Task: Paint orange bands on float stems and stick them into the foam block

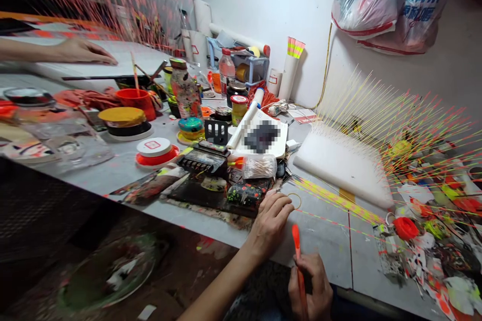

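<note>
My left hand is closed, its fingertips at the near end of a thin striped rod that runs off to the right just above the tabletop. Beside those fingertips is a thin yellow ring. A paint-spattered black device lies just beyond this hand. My right hand, lower and nearer to me, grips an orange-red paintbrush with its coated tip pointing up. The brush tip is apart from the rod. More yellow-striped rods lie bundled on the table behind.
A white foam block bristles with thin coloured rods at the right. Paint-stained scraps crowd the right edge. Paint jars, an orange cup and a spattered bottle stand left. Another person's hand rests at far left. Plastic bags hang above.
</note>
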`<state>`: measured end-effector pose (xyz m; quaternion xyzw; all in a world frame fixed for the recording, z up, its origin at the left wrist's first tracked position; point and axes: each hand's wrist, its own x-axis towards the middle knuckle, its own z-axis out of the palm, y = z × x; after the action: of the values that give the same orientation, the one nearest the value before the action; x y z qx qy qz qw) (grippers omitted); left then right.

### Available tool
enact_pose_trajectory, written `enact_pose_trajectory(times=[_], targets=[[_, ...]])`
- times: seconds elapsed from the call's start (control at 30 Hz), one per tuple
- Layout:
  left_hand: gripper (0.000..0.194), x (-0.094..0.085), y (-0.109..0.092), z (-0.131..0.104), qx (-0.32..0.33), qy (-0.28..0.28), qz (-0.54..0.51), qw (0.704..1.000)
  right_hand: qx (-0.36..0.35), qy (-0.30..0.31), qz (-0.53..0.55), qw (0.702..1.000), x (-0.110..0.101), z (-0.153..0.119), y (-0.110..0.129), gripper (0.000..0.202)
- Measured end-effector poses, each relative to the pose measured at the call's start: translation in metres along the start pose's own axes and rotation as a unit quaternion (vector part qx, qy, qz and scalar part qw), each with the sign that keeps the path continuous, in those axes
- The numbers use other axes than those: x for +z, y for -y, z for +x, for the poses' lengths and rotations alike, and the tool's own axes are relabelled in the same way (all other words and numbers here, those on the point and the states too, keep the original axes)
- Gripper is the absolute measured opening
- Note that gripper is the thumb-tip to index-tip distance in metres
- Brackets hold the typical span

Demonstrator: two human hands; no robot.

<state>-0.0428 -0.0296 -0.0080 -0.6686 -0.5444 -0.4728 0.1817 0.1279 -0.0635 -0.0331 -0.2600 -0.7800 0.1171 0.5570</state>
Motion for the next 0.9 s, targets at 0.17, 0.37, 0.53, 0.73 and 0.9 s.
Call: enact_pose_trajectory(times=[0.17,0.37,0.53,0.73,0.9], targets=[[0.017,-0.003,-0.009,0.013,-0.023,-0.054,-0.045,0.997,-0.038,-0.053,0.038,0.997,-0.009,0.002,0.007,0.024],[0.021,-0.009,-0.040,0.019,-0.209,-0.003,-0.318,0.925,-0.050,-0.122,0.033,0.991,-0.025,0.003,0.009,0.022],[0.044,0.002,-0.069,0.022,-0.477,0.058,-0.597,0.643,-0.027,-0.137,0.006,0.990,-0.053,-0.007,-0.009,0.024],[0.049,0.010,-0.086,0.034,-0.593,0.037,-0.661,0.458,0.022,-0.177,-0.006,0.984,-0.076,-0.015,-0.020,0.022],[0.053,0.015,-0.093,0.039,-0.620,0.030,-0.663,0.420,0.060,-0.191,-0.003,0.980,-0.082,-0.024,-0.030,0.019]])
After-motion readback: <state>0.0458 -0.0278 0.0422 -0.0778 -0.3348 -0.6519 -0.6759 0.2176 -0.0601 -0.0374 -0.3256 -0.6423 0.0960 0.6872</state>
